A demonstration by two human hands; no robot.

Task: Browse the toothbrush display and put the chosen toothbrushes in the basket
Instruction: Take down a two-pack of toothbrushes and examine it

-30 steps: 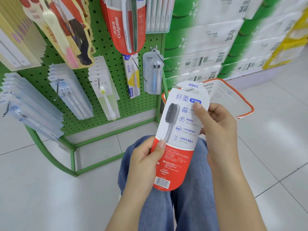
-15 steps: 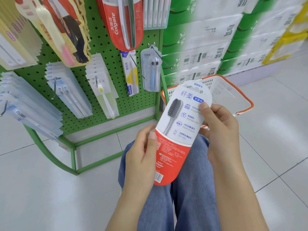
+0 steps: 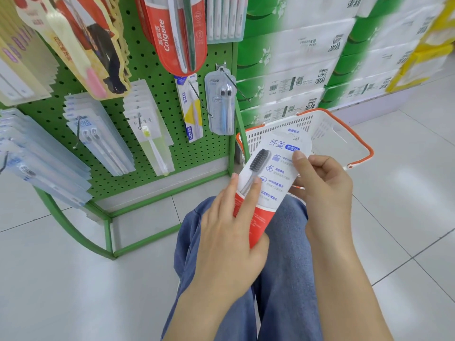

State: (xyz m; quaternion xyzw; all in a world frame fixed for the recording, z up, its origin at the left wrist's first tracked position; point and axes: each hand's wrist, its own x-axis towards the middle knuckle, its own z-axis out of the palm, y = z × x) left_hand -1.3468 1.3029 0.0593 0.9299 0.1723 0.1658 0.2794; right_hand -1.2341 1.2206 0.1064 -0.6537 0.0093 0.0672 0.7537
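White-and-red toothbrush pack (image 3: pixel 270 178) held over the lap, top end tilted toward the white basket (image 3: pixel 344 134) just behind. Right hand (image 3: pixel 325 183) pinches its upper right edge, thumb on front. Left hand (image 3: pixel 231 232) clasps the lower end, fingers nearly straight across the face.
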